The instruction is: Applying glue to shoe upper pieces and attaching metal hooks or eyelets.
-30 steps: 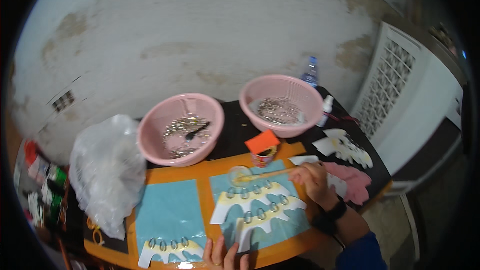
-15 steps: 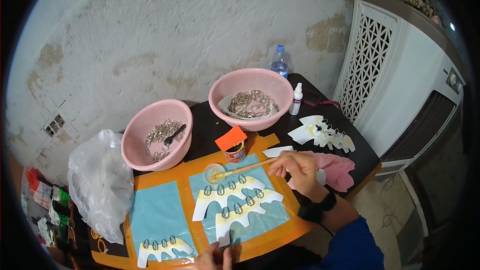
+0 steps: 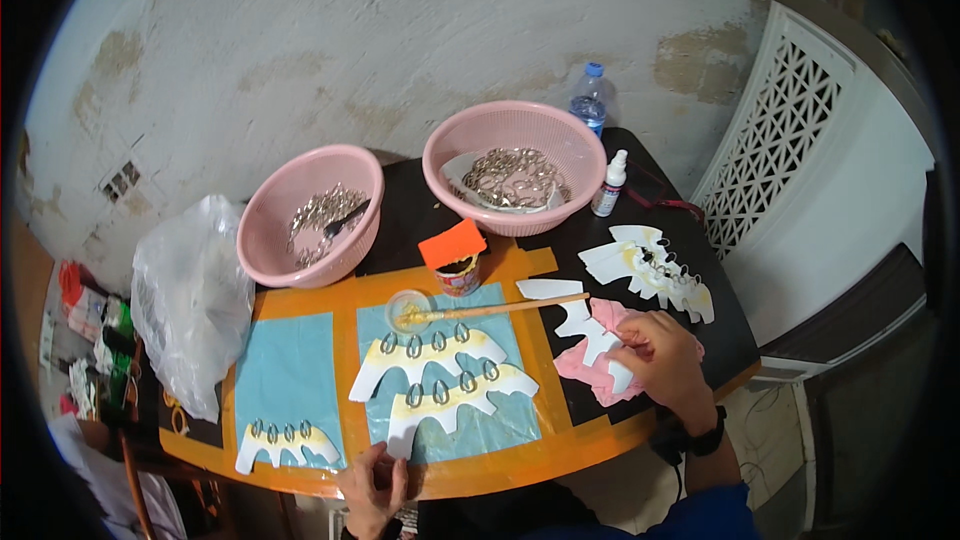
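Lower right of frame: bare right hand (image 3: 657, 358), black wristband (image 3: 711, 433), thin black cable (image 3: 680, 481), blue fabric sleeve (image 3: 708, 514). Lower centre: bare left hand (image 3: 368, 492), dark fabric garment (image 3: 505, 517).

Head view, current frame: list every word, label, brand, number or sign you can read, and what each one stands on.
Readable text: none.
White spray bottle: dark print on its label, too small to read.
Patterned tub: multicoloured printing, too small and blurred to read.
Clear bottle with blue cap: any lettering is too small to make out.
Orange card: no writing shows.
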{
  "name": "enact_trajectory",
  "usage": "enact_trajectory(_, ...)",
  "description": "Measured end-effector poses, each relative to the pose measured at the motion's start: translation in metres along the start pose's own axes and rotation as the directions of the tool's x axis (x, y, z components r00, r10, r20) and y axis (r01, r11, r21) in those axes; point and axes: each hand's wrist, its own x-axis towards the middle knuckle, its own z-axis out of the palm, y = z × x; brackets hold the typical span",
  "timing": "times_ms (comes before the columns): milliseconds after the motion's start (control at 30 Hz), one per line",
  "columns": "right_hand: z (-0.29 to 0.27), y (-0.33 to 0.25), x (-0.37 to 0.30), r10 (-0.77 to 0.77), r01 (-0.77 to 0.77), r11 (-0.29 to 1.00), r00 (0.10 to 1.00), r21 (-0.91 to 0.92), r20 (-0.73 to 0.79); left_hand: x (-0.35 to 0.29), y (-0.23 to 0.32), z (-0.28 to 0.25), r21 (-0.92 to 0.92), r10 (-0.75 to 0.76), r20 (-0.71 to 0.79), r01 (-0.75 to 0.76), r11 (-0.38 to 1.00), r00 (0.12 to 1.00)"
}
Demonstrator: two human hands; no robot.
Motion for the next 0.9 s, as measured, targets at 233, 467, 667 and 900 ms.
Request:
enact_trajectory(233,0.021,0.002,0.001,-0.096,0.118,0.962,0.991,-0.246,0.097,-0.002,0.000,-0.001,-0.039,-0.033,-0.093,0.029,0.999,0.995)
enact_trajectory(467,-0.004,-0.011,0.033,0.220,-0.219,0.975,0.969,-0.025,0.113,-0.001,0.005,-0.008,-0.101,0.008,-0.105,-0.019,0.995,0.994)
enact_trajectory(667,-0.022,-0.023,0.052,0.344,-0.350,0.889,0.936,0.297,0.072,0.002,0.004,-0.020,-0.217,0.000,-0.053,-0.012,0.976,0.999)
enact_trajectory(900,-0.052,-0.026,0.063,0.383,-0.374,0.914,0.923,0.156,-0.028,0.008,0.004,-0.034,-0.292,0.058,-0.114,-0.089,0.952,0.992)
